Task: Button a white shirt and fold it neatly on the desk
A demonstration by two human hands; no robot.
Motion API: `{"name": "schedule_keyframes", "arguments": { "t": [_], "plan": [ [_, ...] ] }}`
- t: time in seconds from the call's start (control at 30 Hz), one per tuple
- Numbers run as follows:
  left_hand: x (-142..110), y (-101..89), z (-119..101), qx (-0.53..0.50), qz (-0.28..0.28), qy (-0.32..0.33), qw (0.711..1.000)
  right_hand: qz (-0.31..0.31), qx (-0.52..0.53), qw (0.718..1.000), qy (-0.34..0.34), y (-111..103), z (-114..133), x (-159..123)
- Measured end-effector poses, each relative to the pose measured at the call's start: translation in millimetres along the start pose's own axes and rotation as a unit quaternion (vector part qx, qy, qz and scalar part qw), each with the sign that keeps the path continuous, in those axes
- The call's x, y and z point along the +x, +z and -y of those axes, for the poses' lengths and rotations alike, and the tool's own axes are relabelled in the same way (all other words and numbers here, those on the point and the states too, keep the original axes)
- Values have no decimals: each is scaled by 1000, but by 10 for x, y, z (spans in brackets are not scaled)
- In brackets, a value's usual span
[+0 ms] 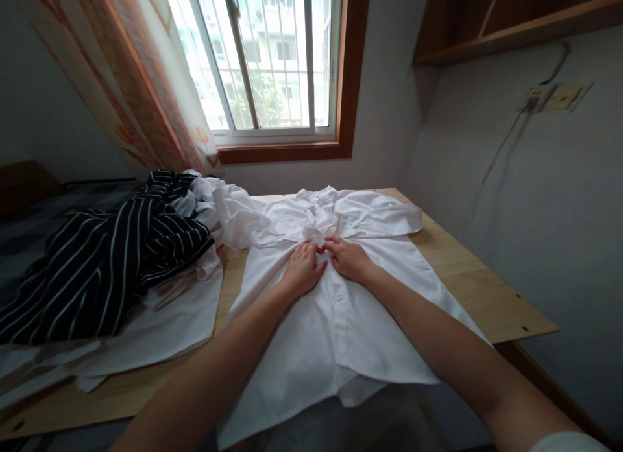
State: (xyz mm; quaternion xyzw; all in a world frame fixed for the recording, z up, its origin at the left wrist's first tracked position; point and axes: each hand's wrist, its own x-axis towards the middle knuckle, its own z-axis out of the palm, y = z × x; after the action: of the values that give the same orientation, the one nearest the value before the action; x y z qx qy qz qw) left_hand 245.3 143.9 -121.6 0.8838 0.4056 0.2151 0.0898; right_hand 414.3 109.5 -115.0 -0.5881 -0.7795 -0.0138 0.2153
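A white button-up shirt (pixel 302 348) lies front up on the wooden board, collar at the far end and hem hanging over the near edge. My left hand (pixel 305 268) and my right hand (pixel 346 257) meet at its front placket, about halfway up. Both have their fingers bent and closed on the shirt's cloth, fingertips nearly touching. Whatever lies between the fingertips is too small to make out. Below the hands, a button shows on the placket. Above them the cloth is bunched, and the right-hand sleeve (pixel 389 212) lies folded out to the side.
On the left lie a black garment with white stripes (pixel 131 257) and more white cloth (pixel 185 309). The wooden board (pixel 487 290) reaches toward the right wall. Behind it are a barred window (pixel 272 63) and a curtain (pixel 131 69). A cable hangs from a wall socket (pixel 535 98).
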Motion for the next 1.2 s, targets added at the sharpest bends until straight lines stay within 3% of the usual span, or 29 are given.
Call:
{"name": "schedule_keyframes", "arguments": {
  "t": [0.23, 0.5, 0.73, 0.97, 1.2],
  "plan": [
    [-9, 9, 13, 15, 11, 19, 1000, -9, -33, 999, 7, -104, -45, -68],
    [46, 45, 17, -17, -13, 138, 990, -25, 56, 998, -14, -175, -129, -71],
    [59, -14, 22, -100, -1, 68, 993, -21, 70, 997, -8, -69, -116, -94],
    [52, -48, 3, -63, 10, 74, 995, -12, 26, 1000, 13, -30, -197, -63],
    [86, -43, 10, -131, -13, 69, 989, -38, 124, 992, -5, -16, -248, -26]
  ]
}}
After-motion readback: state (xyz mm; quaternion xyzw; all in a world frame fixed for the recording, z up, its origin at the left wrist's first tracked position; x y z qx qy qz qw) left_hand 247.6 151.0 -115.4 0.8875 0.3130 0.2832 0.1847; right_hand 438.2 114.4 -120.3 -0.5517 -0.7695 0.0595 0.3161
